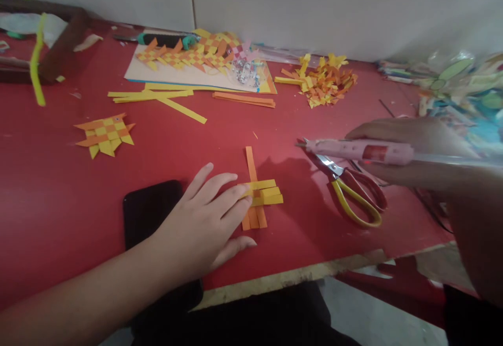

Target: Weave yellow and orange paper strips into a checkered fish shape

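Note:
My left hand (212,207), fingers spread and lying fairly flat, rests its fingertips on the left edge of a small woven piece of yellow and orange paper strips (257,194). One orange strip sticks out from the top of that piece. In my right hand (416,136) is a pink hot glue gun (353,150) with a clear glue stick out of its back; its nozzle points left above the table. Just under the gun lie scissors (353,194) with one yellow and one red handle. A dark phone (147,209) lies partly beneath my left forearm.
A woven paper fish (106,135) lies at the left. Loose yellow strips (157,97) and orange strips (243,99) lie behind. Several more fish (188,55) rest on paper sheets, beside a scrap pile (326,81). A wooden frame (65,42) stands far left; plastic packets (467,84) crowd the right.

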{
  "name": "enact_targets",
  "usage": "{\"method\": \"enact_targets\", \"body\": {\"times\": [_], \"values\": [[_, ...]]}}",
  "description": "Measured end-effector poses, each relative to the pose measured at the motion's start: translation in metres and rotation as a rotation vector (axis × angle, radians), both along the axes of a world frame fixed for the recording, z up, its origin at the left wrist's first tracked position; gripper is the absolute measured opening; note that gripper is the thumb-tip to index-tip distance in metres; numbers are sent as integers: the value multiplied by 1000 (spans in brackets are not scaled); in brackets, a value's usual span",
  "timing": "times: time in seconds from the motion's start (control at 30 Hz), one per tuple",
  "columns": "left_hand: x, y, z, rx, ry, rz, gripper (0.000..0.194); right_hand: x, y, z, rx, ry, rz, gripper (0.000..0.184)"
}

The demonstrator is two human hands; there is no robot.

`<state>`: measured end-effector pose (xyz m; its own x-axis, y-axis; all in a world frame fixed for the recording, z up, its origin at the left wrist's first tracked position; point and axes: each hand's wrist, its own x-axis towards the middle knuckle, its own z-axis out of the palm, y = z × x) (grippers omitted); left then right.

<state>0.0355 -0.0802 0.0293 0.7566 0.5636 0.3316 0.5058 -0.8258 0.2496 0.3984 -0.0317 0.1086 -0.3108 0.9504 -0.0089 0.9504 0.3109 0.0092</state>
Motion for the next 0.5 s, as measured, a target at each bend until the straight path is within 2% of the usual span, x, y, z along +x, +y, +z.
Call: {"method": "enact_targets", "body": {"times": [0.13, 0.2, 0.27, 0.37, 0.43, 0.5], "values": [[1, 1, 1, 7, 3, -8, 45, 39, 15, -29, -125, -200, -82, 38], [1, 2, 2, 18, 3, -20, 43, 48, 16, -40, -135, -227, -110, 41], [1, 3, 4, 17, -1, -26, 42, 47, 14, -43, -118, -228, -110, 45], [1, 3, 4, 0, -8, -30, 42, 25, 13, -33, 18, -196, -80, 40], [1, 4, 4, -10, -10, -28, 42, -4, 14, -26, 106, -108, -44, 28], [1, 4, 3, -10, -10, -27, 43, -38, 15, -26, 106, 56, 26, 22]]}}
